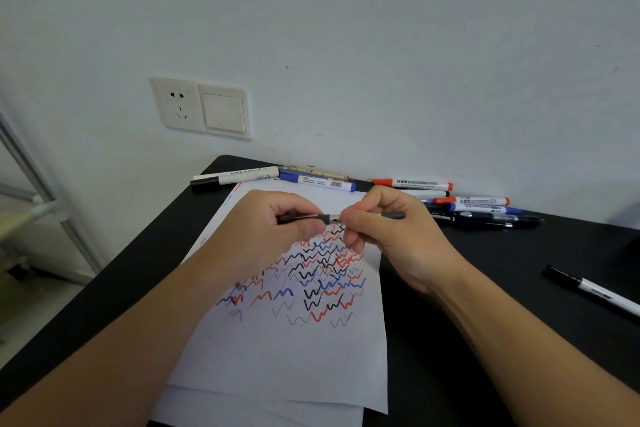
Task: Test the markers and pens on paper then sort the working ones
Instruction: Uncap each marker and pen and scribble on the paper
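Holding a thin dark pen (360, 217) level above the paper (294, 350) at centre frame, both hands work at its join, which looks to me like a cap (323, 218) going on or coming off; I cannot tell which. The left hand (273, 229) has its fingers curled and pinches the cap end, thumb underneath, a short dark stub poking out past its fingers towards the left. The right hand (384, 236) is curled round the barrel, thumb and forefinger pinching close to the tip, with the grey tail sticking out to the right. Neither hand touches the paper. The sheet lies lengthwise on the black table (467, 340), with more sheets showing under its lower edge, and carries rows of red, blue and black squiggles across its middle, so testing is, by my reading, well along. Two piles sit along the wall at the table's far edge: markers (273, 177) in the upper centre, left of the hands, and a mixed bunch of markers and pens (481, 210) to the right. I take these to be sorted groups or stock waiting, but which is which is not shown. One black-capped marker (595, 291) lies alone at the right edge, well apart from the rest. A wall socket (180, 104) sits upper left.
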